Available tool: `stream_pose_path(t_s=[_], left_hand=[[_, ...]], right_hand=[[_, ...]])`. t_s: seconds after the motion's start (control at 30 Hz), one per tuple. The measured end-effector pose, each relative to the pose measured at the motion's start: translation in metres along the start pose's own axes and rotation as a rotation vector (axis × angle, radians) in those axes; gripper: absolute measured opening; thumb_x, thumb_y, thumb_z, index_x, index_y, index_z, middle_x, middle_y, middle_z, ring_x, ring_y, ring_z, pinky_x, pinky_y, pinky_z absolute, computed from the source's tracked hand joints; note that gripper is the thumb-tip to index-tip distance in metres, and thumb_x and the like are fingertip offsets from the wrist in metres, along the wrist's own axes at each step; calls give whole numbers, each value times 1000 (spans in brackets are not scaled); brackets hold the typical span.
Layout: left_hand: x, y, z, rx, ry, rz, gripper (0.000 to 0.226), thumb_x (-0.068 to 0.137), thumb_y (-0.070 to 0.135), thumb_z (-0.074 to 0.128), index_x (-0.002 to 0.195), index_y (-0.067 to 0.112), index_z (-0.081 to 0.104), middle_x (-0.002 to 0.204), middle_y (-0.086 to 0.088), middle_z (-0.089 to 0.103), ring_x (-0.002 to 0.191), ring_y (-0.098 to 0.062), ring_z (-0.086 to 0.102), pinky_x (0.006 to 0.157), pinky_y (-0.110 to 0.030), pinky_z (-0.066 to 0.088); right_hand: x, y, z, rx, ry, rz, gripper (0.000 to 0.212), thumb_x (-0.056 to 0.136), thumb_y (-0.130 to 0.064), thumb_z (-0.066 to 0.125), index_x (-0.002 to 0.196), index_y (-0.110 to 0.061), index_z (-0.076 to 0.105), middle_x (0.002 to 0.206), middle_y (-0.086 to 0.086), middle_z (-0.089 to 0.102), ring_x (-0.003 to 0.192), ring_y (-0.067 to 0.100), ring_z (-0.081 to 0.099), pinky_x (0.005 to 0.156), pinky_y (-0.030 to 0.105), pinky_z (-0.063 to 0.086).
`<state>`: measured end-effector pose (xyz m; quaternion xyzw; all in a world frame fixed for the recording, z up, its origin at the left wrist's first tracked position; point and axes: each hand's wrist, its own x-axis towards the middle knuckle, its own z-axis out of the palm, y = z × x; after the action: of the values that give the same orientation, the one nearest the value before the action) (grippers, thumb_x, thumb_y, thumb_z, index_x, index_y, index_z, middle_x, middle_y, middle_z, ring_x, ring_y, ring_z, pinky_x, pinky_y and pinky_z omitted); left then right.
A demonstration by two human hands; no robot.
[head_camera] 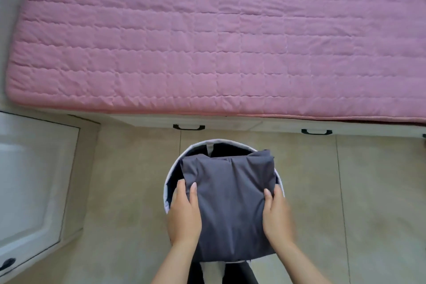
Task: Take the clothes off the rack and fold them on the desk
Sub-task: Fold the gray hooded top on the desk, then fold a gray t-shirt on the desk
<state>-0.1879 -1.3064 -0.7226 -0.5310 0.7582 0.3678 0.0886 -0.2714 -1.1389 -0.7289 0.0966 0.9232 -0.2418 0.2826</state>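
Garment: dark grey, folded into a flat packet, held over the basket's mouth; whether it rests on the rim cannot be told
Left hand: clasps the packet's left edge, thumb on top
Right hand: clasps the right edge likewise, slightly blurred
Basket: round, pale rim, on the tiled floor near the bed
Bed: pink quilted cover, drawer handles beneath
Cabinet: white, at left

Even soft daylight; edges bowed, slight blur.
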Motion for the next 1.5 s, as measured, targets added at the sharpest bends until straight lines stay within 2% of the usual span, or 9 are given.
stream_pose_path(t_s=[0.13, 0.2, 0.33, 0.5, 0.67, 0.83, 0.93, 1.1, 1.5], left_hand=[[44, -20, 48, 41, 10, 45, 33, 100, 42, 35, 119, 18, 49, 117, 1, 61, 97, -24, 57, 71, -32, 39], [67, -37, 78, 88, 4, 68, 37, 101, 41, 36, 125, 16, 49, 121, -3, 61, 104, -31, 58, 70, -33, 37], [102, -61, 111, 158, 3, 73, 44, 101, 40, 34, 134, 13, 47, 114, -17, 64, 97, -39, 61, 71, -39, 45], [140, -92, 143, 181, -67, -73, 36, 103, 33, 30, 130, 17, 47, 122, -16, 60, 107, -38, 58, 79, -37, 42], [158, -103, 157, 182, -146, -130, 37, 103, 33, 27, 133, 15, 41, 130, -18, 56, 115, -40, 54, 86, -39, 41], [129, -89, 123, 226, -204, -80, 39, 99, 24, 46, 130, 1, 43, 127, -24, 55, 113, -41, 55, 88, -41, 44], [98, -68, 85, 316, -246, 2, 32, 96, 19, 51, 124, 5, 52, 118, -16, 62, 111, -34, 57, 89, -38, 45], [40, 16, 6, 399, -275, 128, 12, 98, 33, 43, 92, 31, 54, 85, 14, 64, 82, -10, 58, 74, -29, 46], [-119, 384, -202, 120, -119, 800, 16, 96, 45, 46, 82, 38, 50, 80, 18, 65, 74, -8, 62, 66, -29, 47]], right_hand=[[38, 14, 49, -155, 79, 27, 19, 102, -32, 30, 101, -17, 42, 99, 6, 65, 94, 33, 60, 70, 36, 35], [61, 26, 81, -170, 95, 75, 26, 102, -33, 29, 110, -14, 45, 104, 12, 64, 94, 37, 62, 67, 39, 40], [95, 46, 111, -180, 93, 92, 30, 103, -35, 27, 110, -14, 46, 101, 13, 64, 90, 37, 62, 67, 38, 48], [128, 72, 151, -171, -7, 105, 30, 103, -40, 22, 110, -19, 42, 110, 10, 62, 95, 34, 61, 66, 35, 40], [147, 76, 164, -152, -67, 186, 35, 103, -40, 24, 120, -14, 40, 119, 13, 59, 105, 36, 59, 73, 37, 41], [115, 63, 138, -91, -85, 181, 45, 100, -28, 41, 140, -8, 35, 137, 17, 47, 123, 36, 48, 94, 42, 44], [80, 44, 98, -67, -135, 78, 43, 100, -24, 42, 141, -12, 39, 141, 7, 46, 127, 26, 46, 101, 37, 41], [27, -9, -5, -12, -61, -117, 27, 101, -26, 39, 121, -26, 56, 122, -12, 56, 111, 10, 54, 88, 25, 42], [-80, -169, -404, 202, 486, -395, 18, 99, -27, 47, 106, -23, 63, 104, -7, 63, 100, 17, 59, 82, 30, 43]])
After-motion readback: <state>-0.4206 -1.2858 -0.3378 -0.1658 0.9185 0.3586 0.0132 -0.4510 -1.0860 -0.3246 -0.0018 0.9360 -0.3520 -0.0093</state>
